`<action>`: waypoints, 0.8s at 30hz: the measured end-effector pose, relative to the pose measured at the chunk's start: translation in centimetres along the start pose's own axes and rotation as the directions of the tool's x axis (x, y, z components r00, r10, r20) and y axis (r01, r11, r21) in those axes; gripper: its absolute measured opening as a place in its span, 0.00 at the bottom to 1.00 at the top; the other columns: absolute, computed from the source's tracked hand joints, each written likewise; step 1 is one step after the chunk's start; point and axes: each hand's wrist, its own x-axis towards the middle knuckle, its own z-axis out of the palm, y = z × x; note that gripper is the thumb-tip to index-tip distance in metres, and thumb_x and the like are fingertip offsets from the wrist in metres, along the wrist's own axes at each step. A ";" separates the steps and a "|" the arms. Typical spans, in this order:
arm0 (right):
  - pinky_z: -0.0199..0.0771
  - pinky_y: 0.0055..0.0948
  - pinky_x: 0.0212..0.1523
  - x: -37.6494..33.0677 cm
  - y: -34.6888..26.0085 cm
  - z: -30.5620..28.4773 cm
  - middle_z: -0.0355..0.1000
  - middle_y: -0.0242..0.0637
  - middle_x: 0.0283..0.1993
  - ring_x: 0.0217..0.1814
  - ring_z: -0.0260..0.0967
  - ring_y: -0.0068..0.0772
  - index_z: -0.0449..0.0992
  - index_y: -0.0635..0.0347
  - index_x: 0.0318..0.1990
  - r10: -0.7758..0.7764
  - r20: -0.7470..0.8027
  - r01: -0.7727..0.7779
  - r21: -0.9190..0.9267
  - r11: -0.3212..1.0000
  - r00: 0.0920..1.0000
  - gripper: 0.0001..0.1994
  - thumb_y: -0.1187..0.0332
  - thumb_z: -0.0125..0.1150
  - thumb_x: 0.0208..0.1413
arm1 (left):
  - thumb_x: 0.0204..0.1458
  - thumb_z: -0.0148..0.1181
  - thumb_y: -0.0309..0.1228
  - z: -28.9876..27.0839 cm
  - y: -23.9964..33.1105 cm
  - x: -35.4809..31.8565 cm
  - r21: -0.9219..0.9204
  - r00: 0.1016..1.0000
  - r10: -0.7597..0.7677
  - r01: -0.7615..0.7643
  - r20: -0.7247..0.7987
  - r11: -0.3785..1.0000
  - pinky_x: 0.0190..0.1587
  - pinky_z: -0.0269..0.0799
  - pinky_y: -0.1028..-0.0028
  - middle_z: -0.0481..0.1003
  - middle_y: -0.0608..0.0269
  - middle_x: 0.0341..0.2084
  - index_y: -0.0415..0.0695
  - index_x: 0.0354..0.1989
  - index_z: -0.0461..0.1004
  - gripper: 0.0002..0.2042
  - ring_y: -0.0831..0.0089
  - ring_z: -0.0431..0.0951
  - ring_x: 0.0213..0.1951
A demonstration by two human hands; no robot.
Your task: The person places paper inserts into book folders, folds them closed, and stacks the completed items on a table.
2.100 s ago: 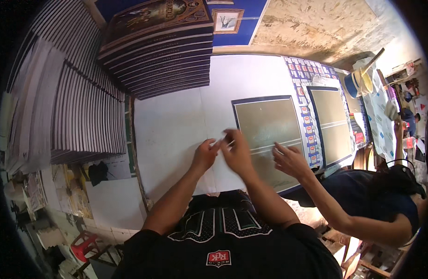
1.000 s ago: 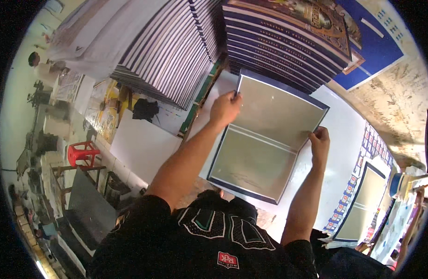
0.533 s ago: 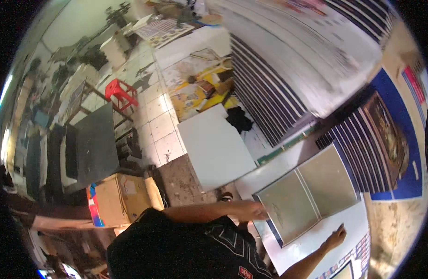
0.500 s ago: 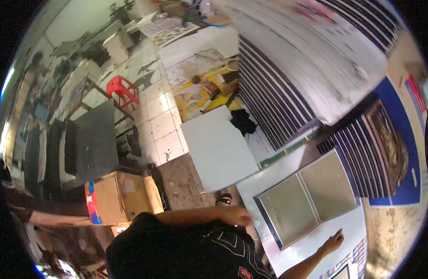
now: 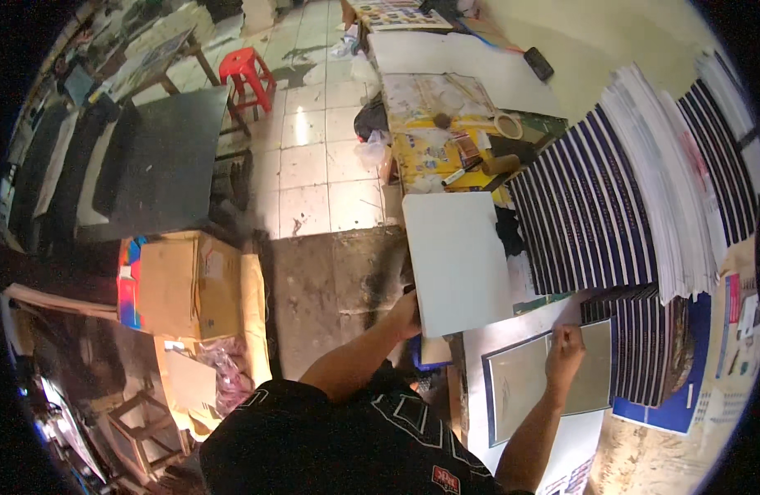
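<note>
My left hand (image 5: 408, 315) is at the left edge of a stack or board with a plain white top (image 5: 458, 256). Its fingers are partly hidden at that edge, so I cannot tell whether they grip it. My right hand (image 5: 566, 350) is closed, fingers curled together, above an open book cover (image 5: 520, 379). The cover has dark blue edges and tan panels inside, and lies flat on a white worktop (image 5: 574, 445). Whatever the right fingers hold, if anything, is too small to make out.
Tall stacks of dark-edged books (image 5: 582, 206) and white paper blocks (image 5: 656, 181) rise beyond the worktop. Another book stack (image 5: 644, 346) stands right of the cover. A tape roll (image 5: 507, 125) lies on a yellow surface. On the left are a cardboard box (image 5: 169, 285) and a red stool (image 5: 246, 76).
My left hand has reached forward to the white-topped stack's edge. My right hand has moved from the worktop beside the cover to above the cover. The head view has shifted.
</note>
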 end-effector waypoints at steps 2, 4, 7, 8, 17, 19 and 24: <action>0.67 0.30 0.35 0.4 -2.6 1.2 0.68 0.39 0.27 0.30 0.64 0.31 0.69 0.65 0.29 -0.066 0.076 0.067 -0.006 0.998 0.995 0.10 0.69 0.59 0.59 | 0.64 0.43 0.44 1.7 0.4 -1.4 0.106 0.998 0.056 -0.054 -0.021 0.993 0.52 0.71 0.62 0.76 0.59 0.45 0.43 0.52 0.72 0.20 0.64 0.75 0.47; 0.71 0.32 0.38 0.6 -4.6 2.2 0.72 0.41 0.32 0.33 0.69 0.33 0.73 0.64 0.35 -0.018 0.173 0.032 -0.083 0.996 0.985 0.07 0.70 0.61 0.57 | 0.64 0.43 0.44 1.6 0.6 -2.5 0.206 0.992 0.118 -0.105 -0.050 0.973 0.51 0.72 0.61 0.76 0.59 0.46 0.43 0.52 0.72 0.19 0.65 0.75 0.47; 0.75 0.35 0.43 0.2 -6.8 4.2 0.75 0.42 0.40 0.41 0.75 0.38 0.74 0.62 0.43 -0.082 0.291 0.103 -0.055 0.993 0.953 0.11 0.67 0.64 0.55 | 0.63 0.44 0.49 -1.1 1.1 -2.5 0.133 1.000 -0.026 0.026 -0.002 0.991 0.50 0.71 0.63 0.77 0.61 0.43 0.43 0.50 0.72 0.22 0.65 0.76 0.44; 0.71 0.39 0.56 0.1 -7.4 5.1 0.71 0.46 0.53 0.54 0.71 0.44 0.70 0.60 0.54 0.026 0.427 0.067 -0.202 0.977 0.904 0.24 0.63 0.69 0.50 | 0.63 0.48 0.48 -2.7 1.3 -2.9 0.100 0.993 -0.100 0.106 -0.068 0.989 0.51 0.69 0.67 0.77 0.60 0.43 0.43 0.51 0.72 0.21 0.68 0.76 0.45; 0.36 0.61 0.71 -5.2 -7.3 14.8 0.44 0.52 0.74 0.76 0.38 0.56 0.54 0.61 0.68 -0.346 0.722 0.653 -0.190 0.733 0.599 0.49 0.53 0.72 0.39 | 0.57 0.61 0.39 -11.7 4.2 -9.8 0.687 0.781 0.337 0.157 -0.526 0.709 0.26 0.72 0.73 0.77 0.59 0.20 0.36 0.34 0.79 0.15 0.72 0.77 0.21; 0.36 0.60 0.72 -6.6 -5.9 14.4 0.43 0.51 0.75 0.77 0.37 0.56 0.56 0.62 0.67 -0.372 0.698 0.692 -0.243 0.680 0.611 0.41 0.62 0.67 0.44 | 0.56 0.62 0.40 -12.0 5.7 -11.6 0.699 0.720 0.400 0.163 -0.567 0.697 0.26 0.72 0.72 0.76 0.58 0.18 0.35 0.33 0.79 0.16 0.72 0.76 0.20; 0.42 0.55 0.72 -10.4 -4.5 10.1 0.51 0.52 0.71 0.74 0.46 0.54 0.60 0.63 0.64 -0.380 0.692 0.642 -0.158 0.750 0.614 0.34 0.70 0.62 0.47 | 0.62 0.46 0.48 -12.3 9.3 -13.1 0.920 0.463 0.811 0.326 -0.357 0.218 0.37 0.72 0.64 0.77 0.50 0.24 0.36 0.38 0.78 0.24 0.61 0.79 0.30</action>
